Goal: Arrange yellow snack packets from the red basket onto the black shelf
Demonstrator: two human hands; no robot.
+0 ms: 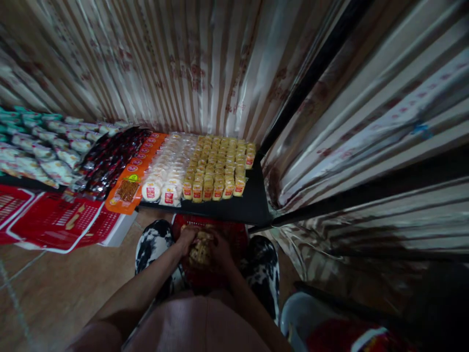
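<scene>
Gripping a bunch of wrapped yellow snacks from both sides, the left hand and right hand are in or just over a red basket between the knees.

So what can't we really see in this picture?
All in the head view:
- Fingertips of the left hand and right hand: lost in dimness and blur.
- The red container's floor: hidden by hands and the packs between them.
- Small print on the yellow packs: too small.
- The teal packs' row end: cut off by the left edge.
</scene>
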